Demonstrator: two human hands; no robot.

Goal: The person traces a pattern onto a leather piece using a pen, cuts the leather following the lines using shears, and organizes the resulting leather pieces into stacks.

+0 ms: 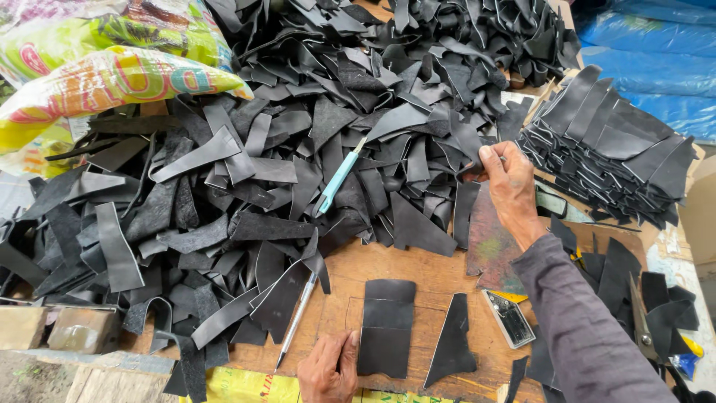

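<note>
A black leather scrap (468, 166) sits at the right edge of the big heap of black offcuts (283, 172), and your right hand (511, 186) has its fingers pinched on it. Lift it straight out so neighbouring strips stay put. Your left hand (328, 369) rests fingers curled, holding nothing, just beside the rectangular black leather piece (386, 327) lying flat on the wooden counter (418, 269); keep that piece flat. A teal utility knife (339, 177) lies on the heap.
</note>
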